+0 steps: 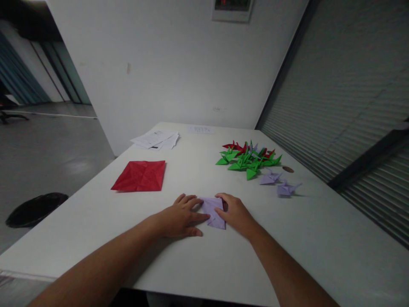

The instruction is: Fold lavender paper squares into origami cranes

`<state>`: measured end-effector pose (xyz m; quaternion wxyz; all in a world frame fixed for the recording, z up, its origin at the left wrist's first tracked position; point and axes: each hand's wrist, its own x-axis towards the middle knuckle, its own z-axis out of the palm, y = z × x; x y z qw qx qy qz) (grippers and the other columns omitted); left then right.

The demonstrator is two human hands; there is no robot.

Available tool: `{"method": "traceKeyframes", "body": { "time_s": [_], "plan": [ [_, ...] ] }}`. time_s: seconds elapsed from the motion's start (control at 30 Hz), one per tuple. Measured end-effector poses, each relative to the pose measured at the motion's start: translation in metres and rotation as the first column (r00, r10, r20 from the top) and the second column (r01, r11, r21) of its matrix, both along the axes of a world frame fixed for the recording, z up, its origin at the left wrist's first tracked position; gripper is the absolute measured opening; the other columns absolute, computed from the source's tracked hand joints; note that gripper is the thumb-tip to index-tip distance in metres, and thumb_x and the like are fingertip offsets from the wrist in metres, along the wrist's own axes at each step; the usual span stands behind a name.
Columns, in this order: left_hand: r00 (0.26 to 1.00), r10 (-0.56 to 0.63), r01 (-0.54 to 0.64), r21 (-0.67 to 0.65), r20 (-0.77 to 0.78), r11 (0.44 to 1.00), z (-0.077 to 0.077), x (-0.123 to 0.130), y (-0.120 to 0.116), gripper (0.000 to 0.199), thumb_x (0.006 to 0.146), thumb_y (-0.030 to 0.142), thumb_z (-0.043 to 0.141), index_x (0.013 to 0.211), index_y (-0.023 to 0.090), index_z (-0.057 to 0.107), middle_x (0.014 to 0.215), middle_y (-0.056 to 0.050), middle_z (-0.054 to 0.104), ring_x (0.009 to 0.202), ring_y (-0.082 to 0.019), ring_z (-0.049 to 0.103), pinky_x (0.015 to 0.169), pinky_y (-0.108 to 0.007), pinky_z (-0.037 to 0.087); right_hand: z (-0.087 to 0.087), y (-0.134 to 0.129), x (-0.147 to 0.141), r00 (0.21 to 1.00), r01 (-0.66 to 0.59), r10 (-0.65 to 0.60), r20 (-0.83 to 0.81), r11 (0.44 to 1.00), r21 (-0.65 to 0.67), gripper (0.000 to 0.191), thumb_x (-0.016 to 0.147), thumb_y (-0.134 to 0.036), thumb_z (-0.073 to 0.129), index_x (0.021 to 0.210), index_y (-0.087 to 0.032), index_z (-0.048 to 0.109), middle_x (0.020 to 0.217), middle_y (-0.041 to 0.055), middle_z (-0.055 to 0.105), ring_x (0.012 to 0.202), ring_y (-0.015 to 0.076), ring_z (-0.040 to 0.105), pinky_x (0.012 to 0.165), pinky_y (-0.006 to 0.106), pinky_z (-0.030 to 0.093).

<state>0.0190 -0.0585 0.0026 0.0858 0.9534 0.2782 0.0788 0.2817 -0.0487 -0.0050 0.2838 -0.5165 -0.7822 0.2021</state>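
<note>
A folded sheet of lilac origami paper (214, 209) lies on the white table in front of me, with a small flap at its lower edge. My left hand (182, 216) rests beside it, fingers spread, two fingertips pressing its left side. On the opposite side, my right hand (235, 213) curls round the paper's right edge, the thumb on its face and the index finger at its upper corner. The fingers beneath that hand are partly hidden. To the left, beyond my left hand, lies a creased red square of paper (139, 176).
A heap of green and red paper cranes (247, 160) sits at the right back, with two lilac cranes (285, 188) nearer me. Beside them is a brown oval object (288, 169). Printed sheets (156, 140) lie at the far left. A black bin (36, 209) stands left of the table (96, 238).
</note>
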Motion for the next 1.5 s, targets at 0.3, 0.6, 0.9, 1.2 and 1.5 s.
{"method": "traceKeyframes", "body": {
  "time_s": [0.3,0.6,0.9,1.2,1.5],
  "plan": [
    [1.0,0.008,-0.008,-0.02,-0.002,1.0,0.003,0.0,-0.001,0.064,0.092,0.07,0.049,0.148,0.04,0.049,0.159,-0.014,0.037,0.144,-0.045,0.034,0.113,-0.072,0.025,0.007,-0.003,-0.001,0.985,-0.171,0.171,0.016,0.984,0.056,0.026,0.079,-0.006,0.067,0.102,-0.018,0.072,0.096,0.0062,0.071,0.088,0.0202,0.065,0.081,0.032,0.051],
    [1.0,0.001,-0.001,-0.013,0.022,1.0,-0.002,-0.001,0.0,0.064,0.092,0.07,0.049,0.148,0.039,0.05,0.159,-0.015,0.037,0.143,-0.045,0.035,0.113,-0.071,0.025,0.011,-0.007,0.0,0.945,-0.316,0.324,-0.036,0.937,0.146,0.024,0.085,-0.01,0.065,0.106,-0.02,0.071,0.104,0.0082,0.072,0.098,0.022,0.066,0.09,0.036,0.054],
    [1.0,0.003,-0.003,-0.025,0.016,1.0,0.0,0.0,0.0,0.062,0.092,0.067,0.053,0.147,0.039,0.051,0.159,-0.015,0.037,0.143,-0.045,0.035,0.113,-0.071,0.024,0.009,0.0,0.007,0.961,-0.261,0.245,0.125,0.956,0.13,0.031,0.087,-0.008,0.059,0.11,-0.02,0.076,0.106,0.0093,0.073,0.098,0.0223,0.067,0.093,0.038,0.054],
    [1.0,-0.001,0.001,-0.023,0.004,1.0,-0.003,-0.002,0.002,0.064,0.092,0.067,0.052,0.149,0.039,0.048,0.161,-0.016,0.034,0.145,-0.044,0.034,0.114,-0.07,0.025,0.014,-0.006,0.013,0.902,-0.381,0.357,0.241,0.923,0.06,0.05,0.086,-0.004,0.06,0.131,-0.023,0.068,0.135,0.0114,0.067,0.123,0.0249,0.06,0.11,0.045,0.047],
    [1.0,-0.004,0.005,-0.025,0.027,1.0,-0.004,-0.003,0.002,0.064,0.091,0.067,0.054,0.148,0.039,0.049,0.162,-0.014,0.034,0.145,-0.043,0.034,0.115,-0.069,0.024,0.014,-0.007,0.014,0.89,-0.386,0.369,0.267,0.922,0.011,0.058,0.084,-0.004,0.058,0.139,-0.022,0.062,0.144,0.0118,0.06,0.133,0.025,0.053,0.116,0.047,0.041]
  ]
}}
